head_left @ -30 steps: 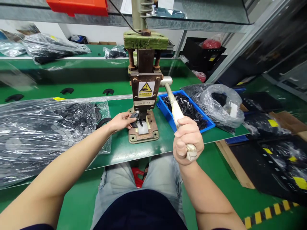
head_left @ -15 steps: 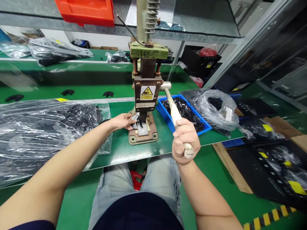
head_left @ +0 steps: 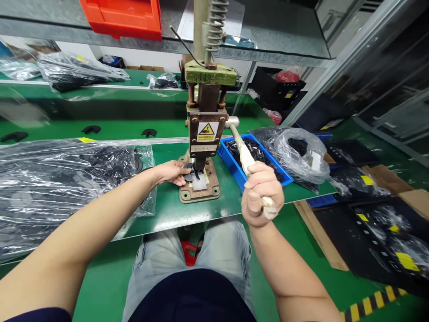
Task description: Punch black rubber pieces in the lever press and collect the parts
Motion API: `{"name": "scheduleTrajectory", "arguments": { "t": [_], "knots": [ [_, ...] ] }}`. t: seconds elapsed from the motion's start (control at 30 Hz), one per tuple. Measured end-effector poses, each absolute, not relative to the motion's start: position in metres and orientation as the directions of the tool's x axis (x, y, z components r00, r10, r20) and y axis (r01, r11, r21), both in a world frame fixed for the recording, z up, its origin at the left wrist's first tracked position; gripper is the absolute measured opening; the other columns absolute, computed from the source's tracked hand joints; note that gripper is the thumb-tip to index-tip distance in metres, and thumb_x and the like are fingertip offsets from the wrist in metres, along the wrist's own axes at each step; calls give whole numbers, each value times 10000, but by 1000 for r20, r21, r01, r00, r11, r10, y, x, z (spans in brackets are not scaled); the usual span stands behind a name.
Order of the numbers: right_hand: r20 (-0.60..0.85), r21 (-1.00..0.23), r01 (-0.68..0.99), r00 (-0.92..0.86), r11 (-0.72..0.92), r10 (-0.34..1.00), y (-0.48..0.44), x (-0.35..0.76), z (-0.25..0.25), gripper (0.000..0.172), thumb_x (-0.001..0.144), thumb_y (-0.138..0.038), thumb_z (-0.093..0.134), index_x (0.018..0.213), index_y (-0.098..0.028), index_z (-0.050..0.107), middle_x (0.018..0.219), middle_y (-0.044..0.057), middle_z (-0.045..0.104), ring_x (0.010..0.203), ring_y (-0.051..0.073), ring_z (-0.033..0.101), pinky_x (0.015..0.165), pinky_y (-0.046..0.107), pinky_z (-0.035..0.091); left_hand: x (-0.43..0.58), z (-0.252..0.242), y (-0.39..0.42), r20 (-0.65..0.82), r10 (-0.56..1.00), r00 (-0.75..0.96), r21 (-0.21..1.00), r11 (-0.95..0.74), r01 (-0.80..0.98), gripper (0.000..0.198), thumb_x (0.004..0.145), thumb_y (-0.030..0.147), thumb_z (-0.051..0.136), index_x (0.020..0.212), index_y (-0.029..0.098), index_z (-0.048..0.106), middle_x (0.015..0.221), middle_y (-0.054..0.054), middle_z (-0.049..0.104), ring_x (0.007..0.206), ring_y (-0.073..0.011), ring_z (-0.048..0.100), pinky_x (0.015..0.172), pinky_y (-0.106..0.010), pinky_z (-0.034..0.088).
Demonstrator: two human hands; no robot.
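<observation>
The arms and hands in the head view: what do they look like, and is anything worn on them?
They are a person's. A short, dark navy sleeve shows at the edge of the left arm; the right arm looks bare where visible. The left hand and right hand have no gloves. I see no watch, cables or markings.

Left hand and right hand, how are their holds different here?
The left hand pinches a dark piece at its fingertips; the right hand wraps around a handle in a fist.
The left hand is at the metal base of the press, while the right hand is off to the right, nearer the camera.
Both are bare.
</observation>
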State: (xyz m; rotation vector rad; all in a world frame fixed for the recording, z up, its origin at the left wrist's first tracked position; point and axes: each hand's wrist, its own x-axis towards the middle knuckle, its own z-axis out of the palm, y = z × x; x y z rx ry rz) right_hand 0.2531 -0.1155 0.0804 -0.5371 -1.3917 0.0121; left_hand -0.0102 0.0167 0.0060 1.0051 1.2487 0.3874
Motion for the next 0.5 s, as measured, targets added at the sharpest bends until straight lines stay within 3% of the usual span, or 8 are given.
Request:
{"name": "scheduleTrajectory", "arguments": {
  "t": [0.13,0.3,0.4,0.47,0.5],
  "knots": [
    [923,-342,176,245,923,296,-89,246,144,173,952,-396,726,1008,-239,680,872,7,636,933,186,709,988,468,611,-5,10,9,-589,758,280,808,537,243,298,799,343,936,853,164,704,584,-64,731,503,-179,716,485,-220,567],
    [936,-351,188,104,917,337,-44,252,200,592,1001,-600,587,1452,-217,589,1331,64,686,1298,197,708,1145,428,535,-4,12,-4,-516,798,311,856,494,151,367,766,403,962,862,174,692,606,-50,735,507,-156,709,531,-222,596],
    [900,-429,215,187,877,395,-44,261,161,619,1040,-606,516,1525,-221,535,1540,137,604,1454,235,623,1221,415,491,-12,19,-20,-431,838,334,900,428,89,465,706,485,988,835,179,662,658,-38,750,511,-133,697,533,-213,591],
    [856,-508,247,257,825,449,-58,265,111,486,1069,-480,534,1437,-169,595,1416,178,661,1331,218,683,1181,398,528,-19,26,-38,-383,848,367,921,381,81,509,701,538,979,827,177,642,701,-47,767,525,-128,702,532,-212,586],
    [793,-608,291,271,739,546,-69,265,84,412,1028,-434,635,1357,-186,638,1315,139,704,1240,190,710,1144,369,553,-21,30,-48,-363,849,384,929,360,83,524,709,564,966,827,178,633,707,-51,770,535,-134,710,532,-215,584]
  ]
}}
